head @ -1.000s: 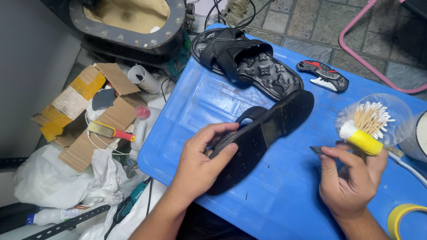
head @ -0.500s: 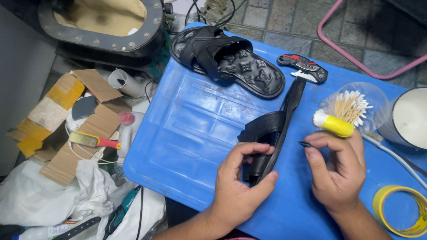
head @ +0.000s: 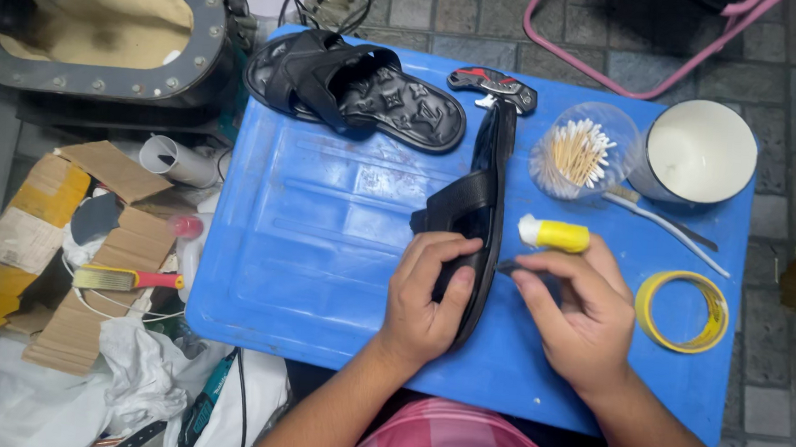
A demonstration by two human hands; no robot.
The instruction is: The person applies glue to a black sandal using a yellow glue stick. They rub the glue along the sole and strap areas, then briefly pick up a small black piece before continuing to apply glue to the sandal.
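Sandal (head: 477,210) stands on edge on the blue lid (head: 323,237), long axis 12-to-6, heel end clamped in the left hand (head: 426,294); right hand (head: 577,313) sits at its 3 o'clock, fingers pinching a small dark tool and a yellow tube (head: 558,234).

We note a black slide sandal (head: 474,221) standing on its edge on the blue surface, its length running from about six o'clock near us up toward twelve o'clock. We grip its lower end, thumb on the sole side, with the strap bulging out toward nine o'clock. At three o'clock of the sandal we hold a small yellow tube with a white cap (head: 554,234), lying roughly level, cap pointing at the sandal and just beside it. Whether the cap touches the sole we cannot tell.
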